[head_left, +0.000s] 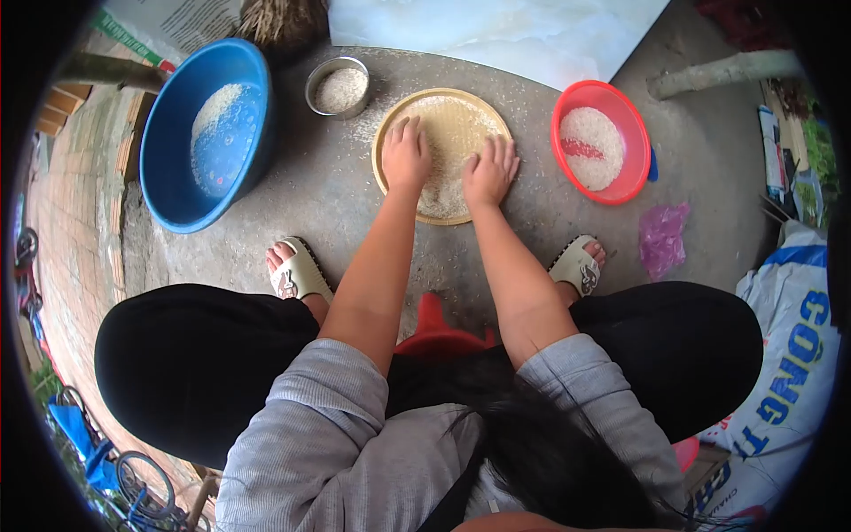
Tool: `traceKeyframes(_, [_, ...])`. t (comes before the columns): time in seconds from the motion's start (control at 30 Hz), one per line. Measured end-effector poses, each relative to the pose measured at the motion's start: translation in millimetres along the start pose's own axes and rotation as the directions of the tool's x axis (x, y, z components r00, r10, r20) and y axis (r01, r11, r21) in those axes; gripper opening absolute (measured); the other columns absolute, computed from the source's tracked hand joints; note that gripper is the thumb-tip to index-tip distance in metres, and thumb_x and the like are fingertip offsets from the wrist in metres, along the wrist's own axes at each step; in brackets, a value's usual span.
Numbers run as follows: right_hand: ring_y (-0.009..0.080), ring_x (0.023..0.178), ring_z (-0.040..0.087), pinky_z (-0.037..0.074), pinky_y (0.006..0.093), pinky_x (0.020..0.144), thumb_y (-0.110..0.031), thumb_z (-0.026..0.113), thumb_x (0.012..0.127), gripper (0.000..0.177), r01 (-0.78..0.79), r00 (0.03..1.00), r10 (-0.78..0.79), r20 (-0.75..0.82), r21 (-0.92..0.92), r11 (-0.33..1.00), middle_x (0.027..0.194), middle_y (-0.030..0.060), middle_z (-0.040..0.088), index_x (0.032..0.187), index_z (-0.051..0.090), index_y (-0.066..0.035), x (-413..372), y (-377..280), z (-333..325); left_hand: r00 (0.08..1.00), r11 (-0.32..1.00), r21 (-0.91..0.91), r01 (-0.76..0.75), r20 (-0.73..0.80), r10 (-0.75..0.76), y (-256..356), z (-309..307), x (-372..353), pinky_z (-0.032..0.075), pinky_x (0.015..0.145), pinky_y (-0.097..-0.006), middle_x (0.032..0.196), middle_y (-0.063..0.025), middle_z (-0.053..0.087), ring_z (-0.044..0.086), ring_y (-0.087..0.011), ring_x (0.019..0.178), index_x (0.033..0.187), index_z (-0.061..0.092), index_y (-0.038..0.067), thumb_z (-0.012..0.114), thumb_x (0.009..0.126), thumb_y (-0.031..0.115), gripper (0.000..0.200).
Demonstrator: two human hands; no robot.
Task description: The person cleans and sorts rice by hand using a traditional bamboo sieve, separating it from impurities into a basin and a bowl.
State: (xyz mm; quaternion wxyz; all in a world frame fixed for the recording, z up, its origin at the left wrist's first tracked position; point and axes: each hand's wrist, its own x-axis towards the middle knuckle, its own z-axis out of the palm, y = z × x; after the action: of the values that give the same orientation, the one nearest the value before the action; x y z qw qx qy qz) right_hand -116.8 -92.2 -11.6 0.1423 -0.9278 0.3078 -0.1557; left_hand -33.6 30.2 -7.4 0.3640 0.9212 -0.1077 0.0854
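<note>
A round woven bamboo tray [456, 93] lies on the concrete floor in front of me, between my feet. Loose rice grains [441, 197] are spread over it, thickest at the near side. My left hand [406, 155] rests palm down over the tray's left side, fingers pointing away and slightly bent. Over the right side, my right hand [490, 173] lies with its fingers stretched out and thumb apart. Neither hand grips anything that I can see; their palms are hidden.
A blue basin [162, 146] with rice stands at left, beside a metal bowl [341, 87] of rice. At right sit a red basin [626, 168] with rice and a crumpled pink plastic bag [663, 239]. A large white sack [780, 346] is at far right.
</note>
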Motion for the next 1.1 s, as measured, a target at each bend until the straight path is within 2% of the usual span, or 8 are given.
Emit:
traceKeyframes(0.2, [0.0288,0.132,0.027,0.024,0.0396,0.109,-0.012,0.047,0.083,0.041,0.258,0.945,-0.301,0.128,0.273,0.927,0.138,0.0121,0.037,0.123,0.047,-0.001,-38,-40,27,0.992,0.982,0.165,-0.088,0.109,0.070,-17,22,-19,0.018,0.109,-0.0429,0.139,-0.0086,0.039,0.030,-0.0260,0.131,0.128,0.047,0.015,0.040,0.090,0.025,0.040])
traceKeyframes(0.23, [0.0277,0.131,0.030,0.026,0.0389,0.107,-0.008,0.046,0.083,0.039,0.104,0.957,-0.210,0.199,0.442,0.891,0.135,0.0112,0.040,0.121,0.049,-0.002,-42,-45,26,0.991,0.978,0.189,-0.092,0.114,0.072,-19,24,-18,0.018,0.109,-0.0425,0.139,-0.0083,0.038,0.030,-0.0257,0.132,0.129,0.046,0.015,0.040,0.090,0.024,0.040])
traceKeyframes(0.37, [0.0276,0.124,0.038,0.030,0.0398,0.103,-0.012,0.050,0.081,0.040,0.319,0.923,-0.351,0.158,0.193,0.928,0.134,0.0087,0.042,0.121,0.050,-0.008,-14,-21,-1,0.994,0.960,0.269,-0.075,0.100,0.049,-7,27,-22,0.016,0.110,-0.0416,0.141,-0.0079,0.036,0.028,-0.0251,0.133,0.132,0.043,0.015,0.038,0.090,0.021,0.043])
traceKeyframes(0.5, [0.0289,0.122,0.038,0.031,0.0391,0.103,-0.013,0.050,0.082,0.040,0.009,0.999,-0.018,0.047,0.174,0.985,0.132,0.0109,0.042,0.120,0.049,-0.003,22,2,-1,0.998,0.949,0.311,-0.043,0.059,0.026,3,30,-22,0.017,0.110,-0.0410,0.141,-0.0079,0.036,0.028,-0.0250,0.133,0.133,0.041,0.015,0.037,0.091,0.021,0.043])
traceKeyframes(0.87, [0.0303,0.115,0.045,0.038,0.0390,0.096,-0.010,0.053,0.081,0.024,-0.015,0.949,-0.151,0.275,0.521,0.854,0.120,0.0076,0.053,0.103,0.060,-0.003,-9,-36,16,0.996,0.959,0.282,-0.028,0.093,0.002,-8,36,-20,0.016,0.110,-0.0401,0.142,-0.0067,0.036,0.027,-0.0242,0.134,0.133,0.041,0.015,0.038,0.089,0.021,0.045])
traceKeyframes(0.93, [0.0300,0.115,0.044,0.037,0.0395,0.097,-0.011,0.052,0.081,0.026,0.207,0.956,-0.263,0.134,0.332,0.920,0.121,0.0089,0.052,0.105,0.059,-0.005,10,-30,-8,0.997,0.959,0.282,-0.032,0.077,0.011,-5,34,-19,0.016,0.110,-0.0401,0.141,-0.0067,0.036,0.027,-0.0244,0.133,0.133,0.042,0.015,0.039,0.088,0.020,0.045])
traceKeyframes(1.03, [0.0287,0.124,0.036,0.030,0.0411,0.102,-0.016,0.054,0.080,0.045,-0.056,0.997,0.051,0.063,0.083,0.995,0.133,0.0092,0.042,0.124,0.048,-0.008,24,-10,-8,0.998,0.965,0.255,-0.055,0.046,0.044,-1,29,-21,0.018,0.110,-0.0412,0.139,-0.0083,0.039,0.030,-0.0260,0.132,0.131,0.044,0.014,0.041,0.087,0.017,0.044])
traceKeyframes(1.1, [0.0290,0.125,0.035,0.029,0.0407,0.103,-0.017,0.054,0.081,0.048,0.036,0.996,-0.038,0.076,0.028,0.999,0.136,0.0097,0.039,0.127,0.044,-0.006,16,-4,-9,0.998,0.971,0.231,-0.062,0.042,0.054,-1,26,-21,0.019,0.109,-0.0420,0.139,-0.0090,0.039,0.031,-0.0270,0.131,0.130,0.045,0.013,0.041,0.088,0.016,0.042])
